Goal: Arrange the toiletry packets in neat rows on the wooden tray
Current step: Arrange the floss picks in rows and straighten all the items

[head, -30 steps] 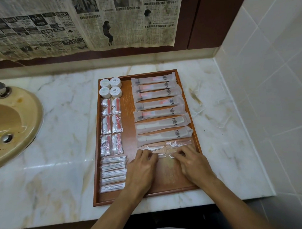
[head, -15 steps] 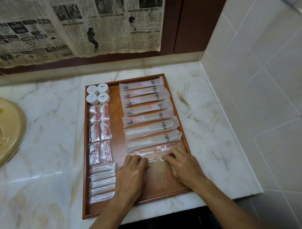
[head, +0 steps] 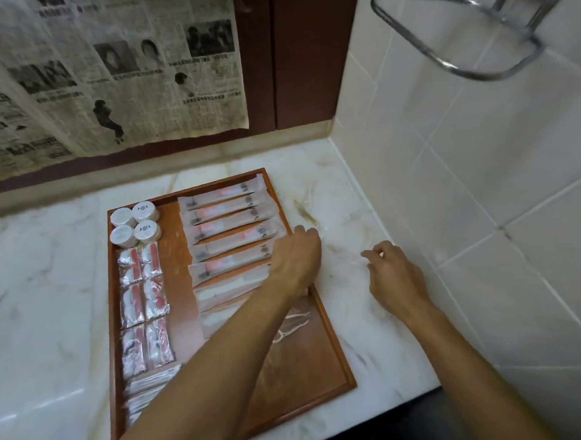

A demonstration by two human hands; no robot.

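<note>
Packets [head: 231, 218] bearing dark emblems are lying across the wooden tray [head: 333, 353]; left hand [head: 295, 259] and right hand [head: 395, 277], loosely curled, are holding nothing visible.

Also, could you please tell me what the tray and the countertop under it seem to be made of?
The tray looks like reddish-brown wood with a smooth, slightly glossy finish. The countertop appears to be polished marble or a marble-look stone: white with tan veining and bright reflections.

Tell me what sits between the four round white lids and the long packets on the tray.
In the head view, only a bare strip of the wooden tray lies between the round white lids and the long packets.
</note>
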